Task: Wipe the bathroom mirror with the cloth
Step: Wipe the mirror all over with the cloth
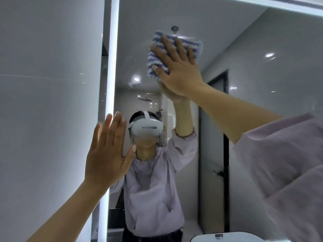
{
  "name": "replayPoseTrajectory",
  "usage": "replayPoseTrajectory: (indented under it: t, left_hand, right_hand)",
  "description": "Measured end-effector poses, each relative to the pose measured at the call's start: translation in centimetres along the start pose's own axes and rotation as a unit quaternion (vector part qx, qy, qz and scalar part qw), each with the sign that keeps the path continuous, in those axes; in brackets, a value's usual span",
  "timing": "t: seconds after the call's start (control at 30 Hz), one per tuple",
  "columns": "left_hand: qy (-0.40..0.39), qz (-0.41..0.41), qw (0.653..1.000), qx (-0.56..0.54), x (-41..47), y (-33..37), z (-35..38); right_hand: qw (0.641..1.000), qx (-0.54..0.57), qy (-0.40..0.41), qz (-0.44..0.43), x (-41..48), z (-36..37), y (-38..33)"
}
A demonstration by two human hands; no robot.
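A: Entry, cloth. Blue-and-white striped, folded to a rough rectangle, long axis near vertical with a slight lean. It lies flat against the mirror, high up and near the lit top edge, just below the reflected ceiling fitting.

B: Which hand has it?

A: The right hand. The palm is pressed flat on the cloth, fingers spread and straight, pointing up and to the left. This is not a pinch or a fist: the cloth is pinned between palm and glass. The fingertips reach almost to the cloth's top edge; the lower left corner shows past the thumb.

B: Left hand?

A: The left hand is lower and well apart from the cloth, open with fingers together, holding nothing. It sits at the lit left strip of the mirror, apparently braced there; I cannot tell for certain that it touches.

B: What does the coming move turn on?

A: My judgement: the cloth is already at the upper reach, so unwiped glass lies mostly below and to the right of it. The right arm is raised nearly to full stretch, so a stroke downward or sideways is the easier one. Flat pressure must be kept or the cloth slides out from under the palm.
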State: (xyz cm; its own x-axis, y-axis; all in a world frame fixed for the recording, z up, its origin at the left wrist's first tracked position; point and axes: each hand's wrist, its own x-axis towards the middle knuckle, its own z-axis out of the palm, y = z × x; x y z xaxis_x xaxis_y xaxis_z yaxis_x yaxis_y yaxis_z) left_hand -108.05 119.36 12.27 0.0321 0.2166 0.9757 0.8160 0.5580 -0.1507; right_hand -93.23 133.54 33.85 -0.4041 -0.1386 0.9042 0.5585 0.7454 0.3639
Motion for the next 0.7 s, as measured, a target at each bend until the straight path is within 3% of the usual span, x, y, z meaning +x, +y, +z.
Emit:
replayPoseTrajectory:
  t: [0.17,0.4,0.57,0.7]
  left_hand:
    - [-0.008,-0.001,1.0,-0.004,0.1,0.0,-0.1]
    - [-0.044,0.014,0.999,-0.002,0.2,-0.4,-1.4]
    - [-0.064,0.025,0.998,0.003,0.4,-0.5,-2.6]
    - [-0.068,0.017,0.997,-0.012,0.5,-0.1,-3.2]
  right_hand:
    - [0.993,0.033,0.007,0.112,-1.6,-0.3,3.9]
    - [0.991,0.052,0.015,0.123,-2.0,-0.4,4.1]
    - [0.971,0.083,0.014,0.222,-1.7,-0.9,6.3]
    - [0.967,0.089,0.005,0.237,-1.5,-0.8,5.5]
